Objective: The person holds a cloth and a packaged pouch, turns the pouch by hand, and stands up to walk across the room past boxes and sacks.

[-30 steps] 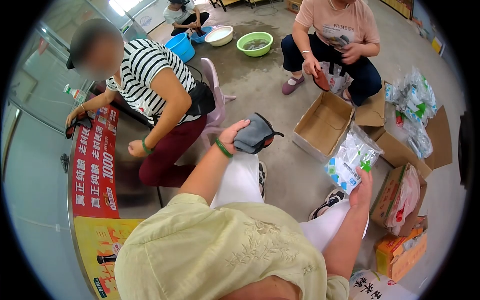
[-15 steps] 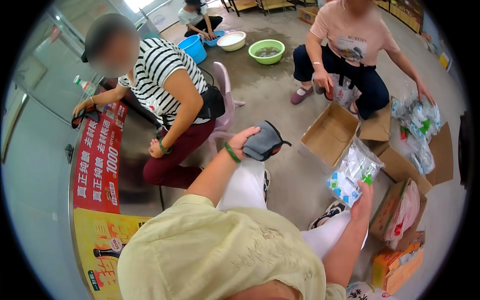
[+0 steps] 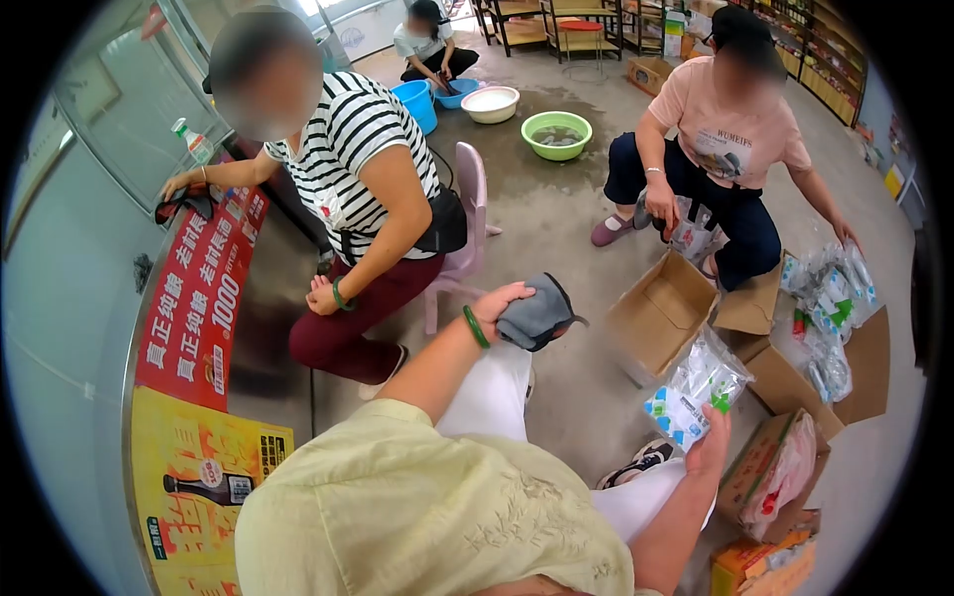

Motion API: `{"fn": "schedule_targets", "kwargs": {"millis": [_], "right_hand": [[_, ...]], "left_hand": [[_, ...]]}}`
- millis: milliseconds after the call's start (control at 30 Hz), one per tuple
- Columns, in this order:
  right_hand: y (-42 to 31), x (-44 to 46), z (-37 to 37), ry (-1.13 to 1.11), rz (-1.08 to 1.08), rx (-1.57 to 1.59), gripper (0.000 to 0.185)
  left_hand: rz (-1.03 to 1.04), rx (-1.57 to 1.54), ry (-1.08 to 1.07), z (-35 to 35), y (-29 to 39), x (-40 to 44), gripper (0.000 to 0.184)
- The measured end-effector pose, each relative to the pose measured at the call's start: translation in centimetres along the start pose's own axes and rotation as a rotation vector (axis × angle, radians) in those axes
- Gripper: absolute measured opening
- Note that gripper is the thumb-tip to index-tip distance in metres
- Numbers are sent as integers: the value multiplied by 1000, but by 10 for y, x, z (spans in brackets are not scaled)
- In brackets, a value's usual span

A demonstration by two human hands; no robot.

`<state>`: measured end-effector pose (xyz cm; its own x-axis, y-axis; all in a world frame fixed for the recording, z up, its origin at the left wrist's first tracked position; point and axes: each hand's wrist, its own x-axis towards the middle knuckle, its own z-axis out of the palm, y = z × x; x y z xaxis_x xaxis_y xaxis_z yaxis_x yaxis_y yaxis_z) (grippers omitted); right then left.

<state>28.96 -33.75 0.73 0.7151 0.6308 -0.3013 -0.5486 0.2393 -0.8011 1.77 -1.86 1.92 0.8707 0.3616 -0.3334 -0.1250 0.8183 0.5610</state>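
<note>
My left hand [image 3: 495, 305] holds a folded grey cloth item [image 3: 537, 314] with dark edging and a dark loop, above my left knee. A green bangle is on that wrist. In my right hand [image 3: 712, 443] is a clear plastic packet [image 3: 700, 389] with blue, white and green print, gripped at its lower right edge. The packet is near the open cardboard box [image 3: 664, 311]. My fingers are partly hidden behind both items.
A person in stripes [image 3: 370, 169] sits at left by a counter with a red poster [image 3: 195, 308]. A person in pink [image 3: 730, 139] squats beside a box of plastic packets [image 3: 830, 298]. Farther back are a green basin [image 3: 556, 135] and another squatting person [image 3: 425, 45].
The view has tilted upward, so the room appears lower. The person in pink has reached an arm over to the plastic packets. Both my hands keep their hold.
</note>
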Motion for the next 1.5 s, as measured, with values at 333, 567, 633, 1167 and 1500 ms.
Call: {"fn": "schedule_targets", "kwargs": {"millis": [333,567,633,1167,1500], "right_hand": [[1,3,-2,61,40,-91,51],[2,3,-2,61,45,-68,52],[0,1,1,54,44,-66,51],[2,2,2,56,40,-131,49],[0,-1,5,55,59,-124,48]], "left_hand": [[31,19,17,-8,-1,6,36],[26,16,-3,-4,-1,6,37],[24,17,-3,-4,-1,6,37],[24,17,0,7,-1,3,39],[46,78,52,-4,-1,7,34]]}}
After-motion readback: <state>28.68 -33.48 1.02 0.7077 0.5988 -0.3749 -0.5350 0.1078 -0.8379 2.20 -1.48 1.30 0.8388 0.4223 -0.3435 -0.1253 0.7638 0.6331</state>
